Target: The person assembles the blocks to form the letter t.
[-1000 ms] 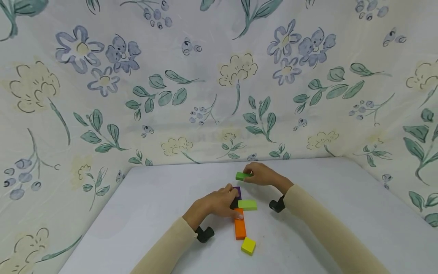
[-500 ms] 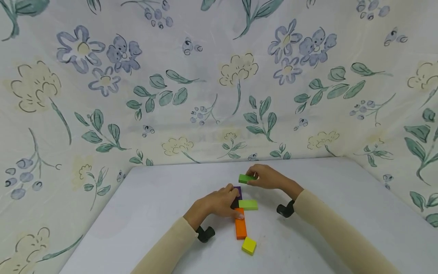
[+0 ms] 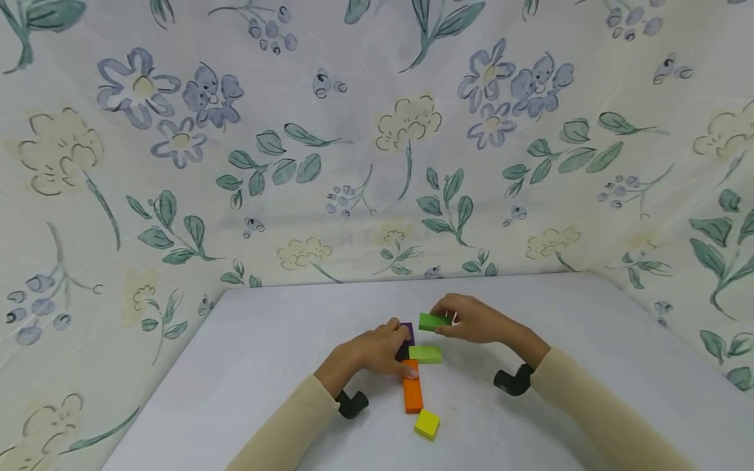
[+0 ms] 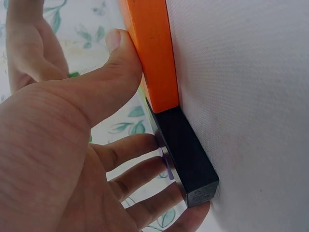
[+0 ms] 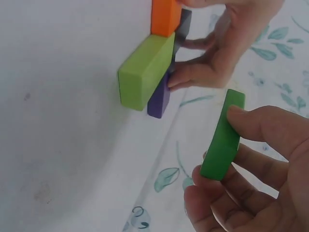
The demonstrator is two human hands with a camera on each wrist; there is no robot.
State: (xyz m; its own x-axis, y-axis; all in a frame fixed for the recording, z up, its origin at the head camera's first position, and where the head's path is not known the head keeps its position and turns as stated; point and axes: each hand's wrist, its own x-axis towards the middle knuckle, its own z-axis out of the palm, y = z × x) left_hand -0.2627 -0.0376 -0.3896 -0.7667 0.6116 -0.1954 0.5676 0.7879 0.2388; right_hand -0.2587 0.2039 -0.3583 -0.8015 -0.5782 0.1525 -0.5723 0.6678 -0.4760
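My right hand (image 3: 471, 318) pinches a green block (image 5: 223, 140) between thumb and fingers, raised off the table beyond the light green block (image 3: 425, 354). My left hand (image 3: 377, 350) rests over a group of blocks. Its thumb touches the orange block (image 4: 153, 58), while the other fingers spread across the black block (image 4: 186, 150) and the purple block (image 5: 158, 100). The light green block lies crosswise to the right of these, against the orange block's far end. The left hand partly hides the black and purple blocks in the head view.
A yellow block (image 3: 427, 424) lies turned at an angle near the orange block's near end. The white table (image 3: 265, 340) meets a flower-patterned cloth backdrop (image 3: 330, 196) behind and at the sides. Each wrist wears a black camera mount (image 3: 514, 381).
My right hand has moved to the right and nearer to me, carrying the green block. The left hand and the blocks on the table hold their places.
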